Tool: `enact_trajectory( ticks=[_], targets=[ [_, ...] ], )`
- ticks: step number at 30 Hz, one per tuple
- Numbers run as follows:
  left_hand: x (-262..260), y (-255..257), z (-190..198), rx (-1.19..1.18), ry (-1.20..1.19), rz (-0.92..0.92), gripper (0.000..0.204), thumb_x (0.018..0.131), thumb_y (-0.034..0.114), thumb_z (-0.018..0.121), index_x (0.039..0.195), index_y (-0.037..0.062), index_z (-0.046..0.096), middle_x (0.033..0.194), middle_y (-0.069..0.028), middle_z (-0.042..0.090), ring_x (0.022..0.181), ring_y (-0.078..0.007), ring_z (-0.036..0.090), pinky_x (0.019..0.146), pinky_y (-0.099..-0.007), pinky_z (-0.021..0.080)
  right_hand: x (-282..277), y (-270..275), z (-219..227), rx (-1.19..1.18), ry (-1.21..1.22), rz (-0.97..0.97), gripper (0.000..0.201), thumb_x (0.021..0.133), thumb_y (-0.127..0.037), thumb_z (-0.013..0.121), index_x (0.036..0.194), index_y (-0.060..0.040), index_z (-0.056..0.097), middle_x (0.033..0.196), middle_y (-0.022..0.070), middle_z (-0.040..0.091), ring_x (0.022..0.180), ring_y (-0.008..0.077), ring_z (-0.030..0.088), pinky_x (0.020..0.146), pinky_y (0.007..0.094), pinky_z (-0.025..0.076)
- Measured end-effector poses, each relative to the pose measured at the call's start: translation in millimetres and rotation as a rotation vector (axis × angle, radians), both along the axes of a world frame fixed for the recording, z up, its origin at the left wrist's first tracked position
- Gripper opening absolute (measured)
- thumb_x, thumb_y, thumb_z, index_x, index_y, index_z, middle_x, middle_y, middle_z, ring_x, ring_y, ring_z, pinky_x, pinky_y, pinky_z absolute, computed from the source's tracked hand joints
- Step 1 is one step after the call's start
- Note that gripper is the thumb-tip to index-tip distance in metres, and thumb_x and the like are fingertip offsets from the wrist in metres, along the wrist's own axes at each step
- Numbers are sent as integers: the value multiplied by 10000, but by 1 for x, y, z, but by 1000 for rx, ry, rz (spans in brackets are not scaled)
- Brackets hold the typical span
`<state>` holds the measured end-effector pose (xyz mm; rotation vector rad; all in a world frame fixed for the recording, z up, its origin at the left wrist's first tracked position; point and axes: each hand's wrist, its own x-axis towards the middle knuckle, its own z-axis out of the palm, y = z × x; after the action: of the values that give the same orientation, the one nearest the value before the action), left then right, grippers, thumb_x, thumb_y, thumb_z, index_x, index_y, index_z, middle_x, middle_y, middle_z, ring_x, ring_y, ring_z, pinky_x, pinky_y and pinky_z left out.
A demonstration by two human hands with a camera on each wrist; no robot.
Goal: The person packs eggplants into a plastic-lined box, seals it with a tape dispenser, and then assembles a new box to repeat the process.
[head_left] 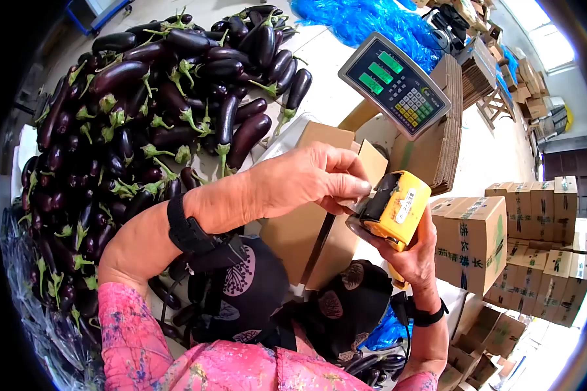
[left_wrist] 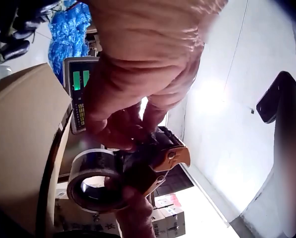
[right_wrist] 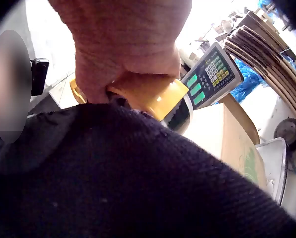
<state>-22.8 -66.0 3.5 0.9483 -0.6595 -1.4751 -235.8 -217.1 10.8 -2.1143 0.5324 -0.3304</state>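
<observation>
My right hand point(head_left: 419, 254) grips a yellow tape dispenser point(head_left: 406, 212) in front of my body. In the left wrist view, a wide roll of packing tape point(left_wrist: 94, 159) sits on the dispenser. My left hand point(head_left: 310, 177) reaches across to it, thumb and forefinger pinching at the tape end by the dispenser's dark front edge. The tape end itself is mostly hidden by the fingers. Below the left hand stands a cardboard box point(head_left: 290, 242) with raised flaps. The right wrist view shows the dispenser's yellow body point(right_wrist: 160, 99) under the right palm, with dark cloth covering much below.
A large heap of eggplants point(head_left: 225, 120) lies to the left. A scale display point(head_left: 391, 78) with lit green digits stands beyond the box, beside a stack of flattened cardboard point(head_left: 449, 124). Printed cartons point(head_left: 471, 241) are stacked at right. Blue plastic sheeting point(head_left: 372, 23) lies at the back.
</observation>
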Motion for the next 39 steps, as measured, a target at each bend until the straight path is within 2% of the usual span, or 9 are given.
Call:
enact_trajectory(
  ticks=[4,10,15,20,26,29,33,35,39],
  targets=[
    [3,6,-2,34,100,40,161,1020,254,589,1010,100,635,912,38,664,869,-64,657,783,-264,546,1,-1,-3,-19,8,21,694,652,-142,901,1227,8,543,1035,138,681,926,223,686,803,324,530],
    [6,17,3,129,87,55,168,1024,239,578,1049,73,591,871,8,653,758,-74,653,664,-233,544,6,0,-6,-90,16,51,679,647,-129,866,1229,5,543,1045,164,679,944,263,682,828,354,529],
    [11,22,-9,69,-170,82,145,1007,152,574,1032,9,569,844,-37,656,667,-87,630,586,-226,530,19,9,7,-285,40,153,660,657,-95,867,1214,0,525,997,123,665,913,218,666,816,341,534],
    [15,34,-11,150,-375,148,62,959,50,602,942,-8,586,792,-47,653,645,-78,603,575,-235,531,21,11,6,-393,84,235,661,626,-97,840,1213,-28,545,969,142,644,875,310,660,790,368,531],
    [10,44,-31,97,-270,241,79,985,95,582,971,20,560,757,-1,593,578,-23,455,509,-187,365,29,13,12,-441,153,296,682,665,-217,899,1223,-47,544,1007,142,662,873,309,684,787,367,561],
    [15,58,-33,58,-200,327,78,987,100,580,962,32,552,733,18,552,565,-16,405,501,-185,318,37,20,25,-411,153,313,619,688,-173,851,1218,-46,559,947,165,624,870,366,649,767,414,536],
    [43,100,-71,111,-42,501,43,984,103,584,983,63,567,701,50,487,547,-1,388,481,-170,291,37,13,29,-537,311,391,604,688,-178,851,1203,-52,562,907,143,619,825,347,644,725,417,537],
    [63,131,-116,129,81,636,39,988,114,589,991,79,571,696,69,461,533,7,375,468,-162,279,30,5,20,-581,288,377,592,690,-194,849,1190,-51,567,893,138,619,812,346,660,690,415,545],
    [55,135,-133,169,19,672,114,1000,175,605,949,94,541,699,81,460,527,14,362,470,-155,279,36,9,19,-614,371,392,588,718,-254,849,1189,-48,564,894,141,620,806,353,663,680,424,545]
  ],
)
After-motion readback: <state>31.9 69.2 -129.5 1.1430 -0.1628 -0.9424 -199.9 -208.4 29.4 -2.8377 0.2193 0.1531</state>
